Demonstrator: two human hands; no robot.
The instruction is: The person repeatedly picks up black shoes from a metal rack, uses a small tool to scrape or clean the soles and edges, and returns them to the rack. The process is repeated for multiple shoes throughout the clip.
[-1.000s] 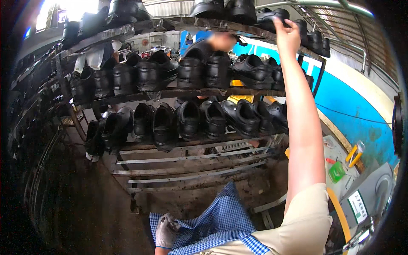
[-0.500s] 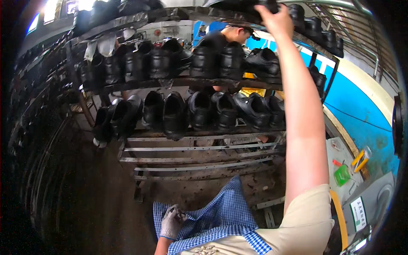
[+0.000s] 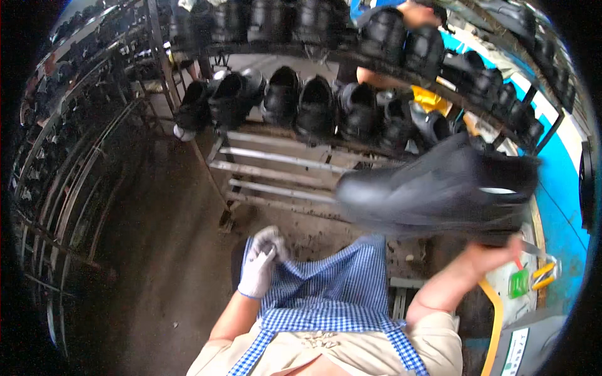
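Right hand (image 3: pixel 495 253) grasps a black shoe (image 3: pixel 433 188) from below. Gloved left hand (image 3: pixel 260 266) curls at the checked apron (image 3: pixel 332 285); its grip cannot be determined.

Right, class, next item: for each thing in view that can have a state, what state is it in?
Black shoe: held in the air, toe toward the picture's left, blurred.
Right hand: bare, holding the shoe.
Left hand: gloved, fingers curled, at the apron's edge; grip unclear.
Apron: worn, front spread outward.
Lower-row shoes: upright, openings showing.
Rack: standing, loaded with shoes.
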